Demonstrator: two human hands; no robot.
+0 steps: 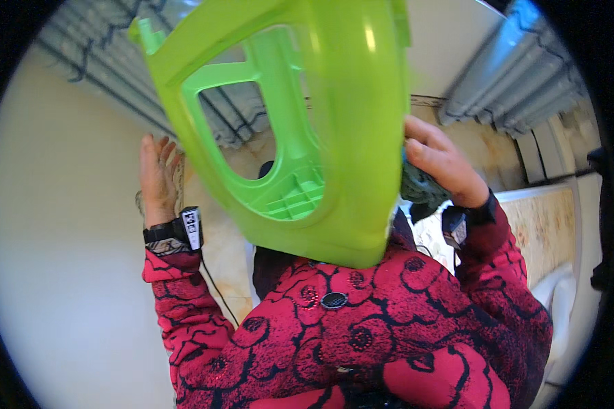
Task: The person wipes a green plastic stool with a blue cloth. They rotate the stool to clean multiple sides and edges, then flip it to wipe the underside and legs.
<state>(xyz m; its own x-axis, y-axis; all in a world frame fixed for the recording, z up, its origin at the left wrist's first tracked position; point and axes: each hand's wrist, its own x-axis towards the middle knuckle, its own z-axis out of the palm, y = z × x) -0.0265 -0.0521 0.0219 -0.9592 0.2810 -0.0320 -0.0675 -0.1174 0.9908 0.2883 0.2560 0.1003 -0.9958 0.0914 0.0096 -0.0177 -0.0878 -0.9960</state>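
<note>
A large green plastic frame with cut-out openings and a ribbed inner corner [358,153], perhaps part of a stool or chair, stands tilted before my chest. My right hand [442,163] is at its right edge with a dark grey-green cloth [422,186] bunched under the fingers, between palm and plastic. To the left of the frame, my left hand [158,176] is raised with its fingers apart and holds nothing. Each wrist wears a black strap with a small device.
Pale patterned curtains hang at the upper left and upper right [517,76]. A plain pale surface [71,230] fills the left side. Beyond my right arm lies a panel with a floral pattern and white rim [547,220]. A thin black cable runs down from the left wrist device.
</note>
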